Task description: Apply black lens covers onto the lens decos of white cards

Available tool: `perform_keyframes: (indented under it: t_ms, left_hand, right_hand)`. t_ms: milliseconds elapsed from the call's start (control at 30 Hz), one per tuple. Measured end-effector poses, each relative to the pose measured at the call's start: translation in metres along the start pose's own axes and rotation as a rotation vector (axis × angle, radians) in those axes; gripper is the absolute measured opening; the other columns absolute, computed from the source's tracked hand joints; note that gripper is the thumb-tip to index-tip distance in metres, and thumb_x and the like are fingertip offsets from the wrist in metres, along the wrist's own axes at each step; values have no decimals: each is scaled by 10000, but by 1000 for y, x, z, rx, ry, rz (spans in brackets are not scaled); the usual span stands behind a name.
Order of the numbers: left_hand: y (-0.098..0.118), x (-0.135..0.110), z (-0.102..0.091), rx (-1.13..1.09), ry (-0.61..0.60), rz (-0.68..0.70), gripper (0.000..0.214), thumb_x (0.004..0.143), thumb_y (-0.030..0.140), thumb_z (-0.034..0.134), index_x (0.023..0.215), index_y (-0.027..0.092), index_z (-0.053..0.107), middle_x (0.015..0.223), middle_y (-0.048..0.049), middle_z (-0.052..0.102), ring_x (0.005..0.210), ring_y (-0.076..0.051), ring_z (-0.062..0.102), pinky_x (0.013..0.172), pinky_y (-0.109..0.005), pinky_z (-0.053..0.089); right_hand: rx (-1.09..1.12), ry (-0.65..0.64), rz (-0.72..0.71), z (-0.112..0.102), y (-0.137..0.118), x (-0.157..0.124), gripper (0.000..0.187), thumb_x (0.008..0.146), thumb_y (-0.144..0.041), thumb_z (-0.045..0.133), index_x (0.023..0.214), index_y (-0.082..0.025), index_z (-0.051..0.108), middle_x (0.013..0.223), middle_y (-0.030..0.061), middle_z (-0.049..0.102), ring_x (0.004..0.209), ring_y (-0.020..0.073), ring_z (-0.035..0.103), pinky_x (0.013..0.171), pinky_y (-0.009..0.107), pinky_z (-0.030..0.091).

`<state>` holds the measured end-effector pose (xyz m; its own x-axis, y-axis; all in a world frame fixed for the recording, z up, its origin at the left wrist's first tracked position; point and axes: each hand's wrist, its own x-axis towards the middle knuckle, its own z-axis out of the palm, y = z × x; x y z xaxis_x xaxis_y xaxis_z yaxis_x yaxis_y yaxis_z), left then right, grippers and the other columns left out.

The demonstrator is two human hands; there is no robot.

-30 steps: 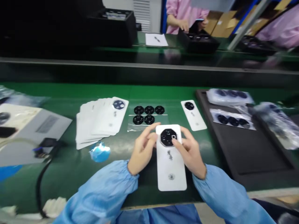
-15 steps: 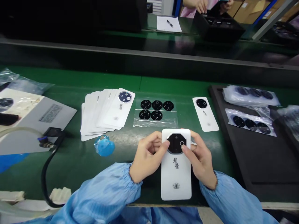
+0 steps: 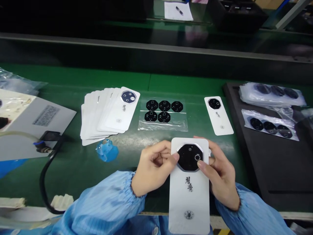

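Note:
Between my two hands I hold a white phone back cover (image 3: 189, 202) upright, its black octagonal camera lens plate (image 3: 189, 158) facing me. My left hand (image 3: 153, 168) grips the cover's left edge, thumb at the plate's rim. On the other side my right hand (image 3: 220, 174) has its thumb at the plate's lower right and its fingers behind the cover. Beyond them lies a clear plastic sheet (image 3: 162, 125) bearing several black octagonal plates (image 3: 164, 105). Another white cover with a black plate (image 3: 221, 119) rests to the right. A fanned stack of white covers (image 3: 97, 117) lies left.
Blue film scraps (image 3: 107, 150) sit near my left forearm. A white box-like device (image 3: 52, 117) with a black hose (image 3: 44, 182) stands at left. At right, a black foam tray (image 3: 281, 163) carries bagged lens plates (image 3: 270, 125). Paper with a pen (image 3: 176, 14) lies across the dark ledge.
The cover in my hands appears larger and closer, shifted slightly right and down. My view has tilted downward, so the other person's hands at the top are out of sight. My grip stays similar.

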<state>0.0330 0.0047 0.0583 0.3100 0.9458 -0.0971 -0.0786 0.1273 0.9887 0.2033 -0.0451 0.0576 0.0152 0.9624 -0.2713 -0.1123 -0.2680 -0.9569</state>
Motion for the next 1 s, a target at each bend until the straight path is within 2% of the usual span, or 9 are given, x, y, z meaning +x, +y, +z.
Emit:
perform_keyframes:
  t_ms: [167, 300, 400, 533, 833, 1000]
  left_hand:
    - [0, -2, -2, 86, 16, 46, 104, 829, 209, 567, 750, 166, 620, 471, 53, 394, 416, -58, 310, 368, -160, 272]
    - [0, -1, -2, 100, 17, 101, 101, 822, 192, 568, 751, 153, 627, 464, 59, 381, 405, -51, 301, 357, -151, 262]
    - [0, 1, -2, 84, 8, 110, 111, 821, 185, 565, 744, 143, 632, 463, 54, 412, 402, -50, 338, 360, -142, 286]
    - [-1, 2, -2, 55, 11, 57, 109, 817, 190, 569, 754, 135, 638, 509, 27, 511, 422, -54, 415, 379, -136, 330]
    - [-2, 1, -4, 39, -5, 28, 102, 818, 193, 569, 749, 153, 633, 462, 59, 454, 396, -37, 333, 374, -130, 267]
    - [-3, 1, -3, 43, 4, 43, 86, 814, 177, 579, 759, 157, 643, 495, 42, 521, 408, -42, 408, 382, -121, 325]
  right_hand:
    - [8, -43, -31, -5, 8, 3, 428, 908, -366, 589, 1313, -312, 460, 629, -5, 660, 393, 141, 518, 338, 230, 381]
    - [31, -40, 3, -6, 8, 4, 445, 903, -371, 595, 1320, -298, 458, 625, -2, 660, 389, 135, 511, 344, 225, 380]
    - [70, -4, 59, -2, 3, 2, 424, 896, -358, 610, 1298, -312, 480, 611, -13, 656, 398, 117, 500, 363, 203, 353]
    - [96, 36, 79, 2, -4, 1, 402, 876, -342, 642, 1260, -329, 523, 580, -24, 644, 388, 95, 467, 376, 186, 344]
    - [144, 42, 90, 2, -3, 0, 414, 858, -353, 655, 1255, -334, 542, 581, -27, 627, 387, 93, 441, 379, 196, 320]
    - [152, 24, 88, 2, -3, 0, 406, 863, -352, 639, 1257, -312, 551, 542, -35, 590, 379, 101, 423, 380, 210, 312]
